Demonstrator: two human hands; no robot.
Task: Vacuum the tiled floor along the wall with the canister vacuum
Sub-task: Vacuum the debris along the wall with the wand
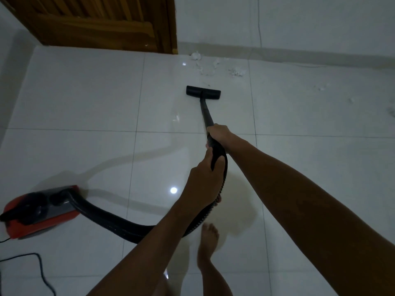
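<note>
1. Both hands are clenched on the vacuum's black wand: the right hand grips the tube higher up toward 12 o'clock, and the left hand wraps the curved handle just below it, where the hose joins. Both arms reach forward nearly straight, wrists angled down along the tube.
2. White tiled floor fills the view, glossy enough to mirror a ceiling light.
3. At 12 o'clock runs the wall with a low skirting; a wooden door stands at 11 o'clock.
4. At 8 o'clock sits the red canister vacuum, its ribbed hose looping under the left forearm.
5. A bare foot stands at 6 o'clock, just beside the hose loop.
6. The floor head rests flat at 12 o'clock, short of the wall.
7. Scattered white debris lies between the head and the skirting, with more at 2 o'clock.
8. Risks, as I judge them: the power cord at 7 o'clock or the hose loop could catch the foot; pulling the hose taut could tip the canister; a fast push could scatter the light scraps instead of lifting them.
</note>
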